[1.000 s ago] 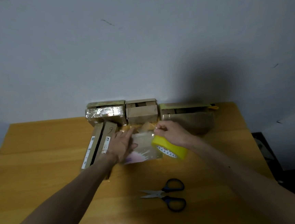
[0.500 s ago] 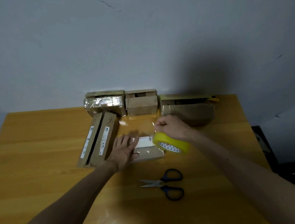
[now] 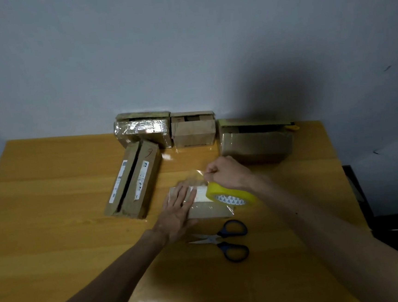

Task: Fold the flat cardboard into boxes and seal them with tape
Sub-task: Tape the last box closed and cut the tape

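The left hand (image 3: 177,213), fingers (image 3: 185,196) straight, presses the box (image 3: 209,210) down at the middle of the counter (image 3: 54,211). The right hand (image 3: 227,172) curls round the tape roll (image 3: 233,196). The stretched strip (image 3: 196,175) could wrinkle or stick askew if the box slips.

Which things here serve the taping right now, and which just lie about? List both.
In use: small box pressed by the left hand; yellow tape roll gripped by the right hand; scissors, untouched, close by.
Lying about: two long boxes; three boxes by the wall.
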